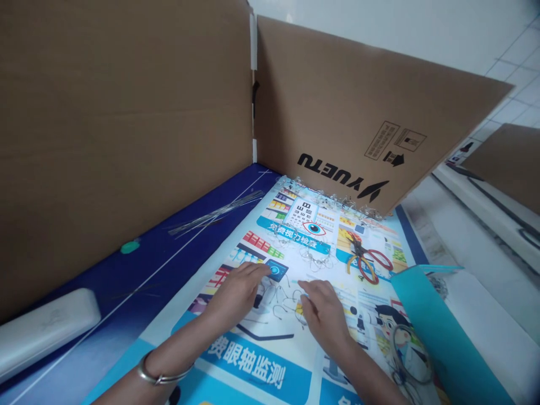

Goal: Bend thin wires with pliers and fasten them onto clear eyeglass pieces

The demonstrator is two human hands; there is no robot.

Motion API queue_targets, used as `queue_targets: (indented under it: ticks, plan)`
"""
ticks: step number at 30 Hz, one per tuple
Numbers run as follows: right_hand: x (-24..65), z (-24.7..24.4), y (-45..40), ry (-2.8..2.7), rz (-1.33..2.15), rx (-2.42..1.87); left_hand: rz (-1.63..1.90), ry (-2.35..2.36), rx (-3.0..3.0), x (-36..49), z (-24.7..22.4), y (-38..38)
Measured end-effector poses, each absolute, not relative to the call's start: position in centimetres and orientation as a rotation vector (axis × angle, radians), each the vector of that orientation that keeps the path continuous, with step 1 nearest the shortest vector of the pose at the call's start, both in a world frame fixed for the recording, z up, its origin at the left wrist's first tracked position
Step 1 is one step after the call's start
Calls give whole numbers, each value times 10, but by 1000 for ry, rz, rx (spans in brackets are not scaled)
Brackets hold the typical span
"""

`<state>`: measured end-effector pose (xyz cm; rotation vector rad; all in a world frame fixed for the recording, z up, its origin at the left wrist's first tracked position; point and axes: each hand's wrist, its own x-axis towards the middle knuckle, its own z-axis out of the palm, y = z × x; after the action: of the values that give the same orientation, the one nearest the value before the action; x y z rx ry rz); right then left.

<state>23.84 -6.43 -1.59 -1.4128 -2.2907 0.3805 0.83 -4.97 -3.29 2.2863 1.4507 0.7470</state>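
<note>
My left hand [238, 295] rests flat on a printed eye-care poster [270, 360], its fingertips next to a dark blue square printed on the sheet. My right hand [323, 312] lies just to its right, fingers bunched downward, with a small pale blue bit at the fingertips. Between the hands lie several thin bent wire hooks [282, 298]. A looser tangle of wire [314, 260] sits just ahead of them. Whether my right hand grips anything is hidden. A metal bangle [162, 372] circles my left wrist.
Red-handled scissors [369, 259] lie on the poster. Straight wires [215, 215], a teal piece [130, 246] and a white case [46, 332] lie on the blue surface [139, 270]. Cardboard panels [126, 129] stand behind; a teal folder [439, 332] and wire coil [411, 354] lie right.
</note>
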Motion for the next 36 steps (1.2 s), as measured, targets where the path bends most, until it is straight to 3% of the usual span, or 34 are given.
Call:
queue_targets:
  ticks: [8, 36]
  plan:
    - [220, -14, -67, -2541, 307, -1420, 632, 1360, 2399, 16, -31, -56]
    - [213, -12, -84, -2577, 353, -1400, 378, 1542, 2529, 40, -23, -72]
